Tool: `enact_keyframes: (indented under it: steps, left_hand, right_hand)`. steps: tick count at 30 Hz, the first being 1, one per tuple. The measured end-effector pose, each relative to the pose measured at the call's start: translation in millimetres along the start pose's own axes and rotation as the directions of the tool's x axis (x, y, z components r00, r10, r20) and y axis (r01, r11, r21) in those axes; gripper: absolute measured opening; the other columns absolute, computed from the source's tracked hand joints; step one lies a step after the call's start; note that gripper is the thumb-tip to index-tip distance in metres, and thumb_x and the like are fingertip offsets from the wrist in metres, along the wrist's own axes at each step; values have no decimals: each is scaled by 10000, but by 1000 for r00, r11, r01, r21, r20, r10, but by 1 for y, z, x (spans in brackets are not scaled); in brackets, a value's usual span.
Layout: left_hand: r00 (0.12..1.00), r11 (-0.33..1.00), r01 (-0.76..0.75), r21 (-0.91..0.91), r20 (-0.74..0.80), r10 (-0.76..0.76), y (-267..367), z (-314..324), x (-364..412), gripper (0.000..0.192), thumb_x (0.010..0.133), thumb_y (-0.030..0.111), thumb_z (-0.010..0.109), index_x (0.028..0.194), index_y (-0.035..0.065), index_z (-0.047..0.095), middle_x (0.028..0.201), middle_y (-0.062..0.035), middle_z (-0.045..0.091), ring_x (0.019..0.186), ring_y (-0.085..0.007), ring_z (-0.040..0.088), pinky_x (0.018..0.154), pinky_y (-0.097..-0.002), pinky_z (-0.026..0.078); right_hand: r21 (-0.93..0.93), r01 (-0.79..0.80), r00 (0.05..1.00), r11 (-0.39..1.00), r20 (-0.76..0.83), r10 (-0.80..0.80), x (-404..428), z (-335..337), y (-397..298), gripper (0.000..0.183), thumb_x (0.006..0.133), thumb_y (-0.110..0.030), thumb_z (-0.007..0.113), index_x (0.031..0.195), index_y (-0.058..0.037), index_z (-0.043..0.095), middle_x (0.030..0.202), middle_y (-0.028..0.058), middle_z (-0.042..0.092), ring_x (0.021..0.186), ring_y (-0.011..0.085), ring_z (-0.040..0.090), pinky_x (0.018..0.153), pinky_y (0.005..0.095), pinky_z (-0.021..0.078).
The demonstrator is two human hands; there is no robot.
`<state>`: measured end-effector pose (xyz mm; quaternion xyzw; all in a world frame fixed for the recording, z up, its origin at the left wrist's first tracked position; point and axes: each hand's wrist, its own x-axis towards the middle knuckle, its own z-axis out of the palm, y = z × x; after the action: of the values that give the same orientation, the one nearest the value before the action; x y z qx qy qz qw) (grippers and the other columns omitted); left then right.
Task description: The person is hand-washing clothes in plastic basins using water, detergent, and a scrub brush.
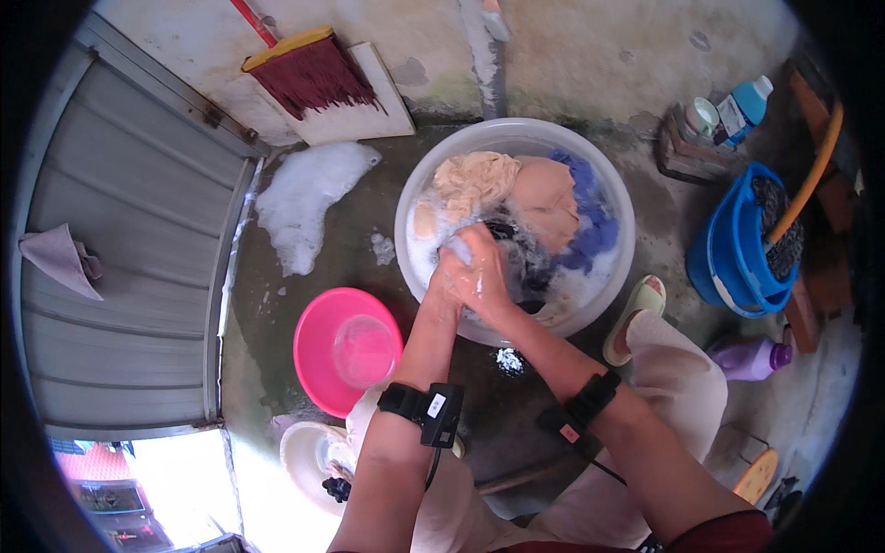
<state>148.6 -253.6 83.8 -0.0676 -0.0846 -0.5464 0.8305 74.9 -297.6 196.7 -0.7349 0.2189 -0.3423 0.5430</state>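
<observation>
Over the near left part of a large whitish plastic basin (515, 127), my left hand (449, 278) and my right hand (485, 266) are pressed together, wet and soapy. Both close around a small pale lump (458, 249); whether it is soap or sudsy cloth cannot be told. Dark cloth (536, 259) lies in the foamy water just beyond my fingers. Farther back in the basin are a cream cloth (477, 176), a tan cloth (544, 197) and a blue-violet cloth (593, 214). My fingertips are partly hidden.
A pink basin (311, 359) and a white bucket (304, 449) stand to the left. Blue buckets (712, 249) are at right, near a purple bottle (750, 358). Foam (304, 200) covers wet floor beside a broom (311, 72). A blue bottle (750, 104) stands on bricks (684, 148).
</observation>
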Motion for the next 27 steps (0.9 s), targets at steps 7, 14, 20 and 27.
enact_keyframes:
  steps: [7, 14, 20, 27]
  left_hand:
    - [729, 872, 208, 443, -665, 164, -26, 77, 32, 268, 885, 200, 392, 1060, 44, 522, 1015, -101, 582, 901, -236, 568, 820, -379, 462]
    - [600, 724, 162, 671, -649, 467, -27, 67, 26, 319, 869, 267, 488, 1081, 30, 507, 1010, -105, 558, 927, -204, 539, 783, -342, 451]
    - [506, 545, 236, 805, -580, 638, -44, 80, 30, 299, 833, 215, 547, 1012, -24, 531, 919, -111, 581, 808, -186, 561, 717, -284, 452]
    - [474, 217, 385, 897, -393, 788, -44, 50, 28, 212, 844, 170, 520, 889, -34, 555, 819, -102, 572, 699, -156, 529, 619, -274, 435]
  right_hand:
    - [100, -223, 895, 970, -374, 245, 13, -21, 47, 324, 757, -253, 614, 956, -26, 497, 952, 189, 503, 900, 353, 490, 823, 394, 384]
    - [-23, 27, 989, 999, -142, -30, 9, -12, 27, 316, 767, -309, 616, 907, -37, 536, 895, 184, 555, 855, 339, 532, 774, 373, 411]
    - [106, -254, 952, 961, -151, 268, 11, -12, 38, 343, 802, -342, 571, 837, -3, 531, 734, 190, 582, 717, 336, 565, 677, 382, 423]
    - [76, -315, 936, 946, -137, 323, 10, -10, 74, 300, 805, -281, 516, 821, 17, 547, 745, 202, 581, 714, 340, 556, 674, 395, 415]
